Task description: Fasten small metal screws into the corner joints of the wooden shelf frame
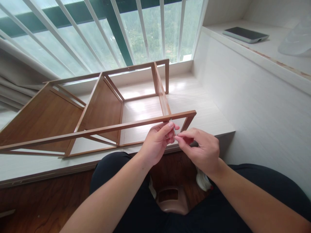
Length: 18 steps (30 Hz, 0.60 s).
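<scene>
Left hand (157,140) and right hand (202,149) meet fingertip to fingertip, both pinching a small metal screw (173,127) just under the front rail of the wooden shelf frame (102,110). The frame lies on its side on the pale window ledge (194,106). A tablet (245,34) rests on the upper shelf at right.

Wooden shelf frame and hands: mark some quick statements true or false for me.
1. The wooden shelf frame lies on its side on the window ledge. True.
2. Both hands pinch a small metal piece beside the frame's front rail. True.
3. The left hand rests flat on the floor. False: it is raised at the rail, meeting the right hand.
4. A tablet lies inside the frame. False: it lies on the upper shelf at right.
</scene>
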Each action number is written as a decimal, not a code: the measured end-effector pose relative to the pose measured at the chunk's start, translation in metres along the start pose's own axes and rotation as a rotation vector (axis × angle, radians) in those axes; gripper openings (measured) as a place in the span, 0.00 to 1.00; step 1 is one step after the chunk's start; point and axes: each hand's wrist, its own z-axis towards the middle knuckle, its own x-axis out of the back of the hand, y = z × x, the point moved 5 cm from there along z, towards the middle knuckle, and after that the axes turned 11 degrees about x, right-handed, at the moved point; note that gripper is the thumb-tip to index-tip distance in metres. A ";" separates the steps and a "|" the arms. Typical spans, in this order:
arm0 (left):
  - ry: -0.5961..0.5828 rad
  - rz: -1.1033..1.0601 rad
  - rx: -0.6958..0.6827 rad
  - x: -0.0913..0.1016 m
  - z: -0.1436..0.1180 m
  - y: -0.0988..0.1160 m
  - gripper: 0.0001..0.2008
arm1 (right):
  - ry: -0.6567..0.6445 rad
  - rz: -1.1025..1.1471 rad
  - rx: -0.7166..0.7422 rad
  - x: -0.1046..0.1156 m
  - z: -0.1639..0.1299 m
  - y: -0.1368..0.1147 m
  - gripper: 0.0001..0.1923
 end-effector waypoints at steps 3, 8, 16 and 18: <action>0.014 0.006 -0.001 0.000 0.000 0.000 0.15 | -0.036 0.096 -0.089 -0.004 0.002 0.000 0.04; 0.032 0.025 0.004 -0.001 -0.001 -0.001 0.16 | -0.115 0.214 -0.182 -0.010 0.001 0.005 0.04; 0.008 0.037 -0.020 -0.002 -0.001 0.000 0.15 | -0.096 0.206 -0.185 -0.005 -0.001 0.009 0.03; -0.003 0.033 -0.024 -0.002 -0.001 0.000 0.15 | -0.080 0.193 -0.160 -0.004 -0.001 0.008 0.05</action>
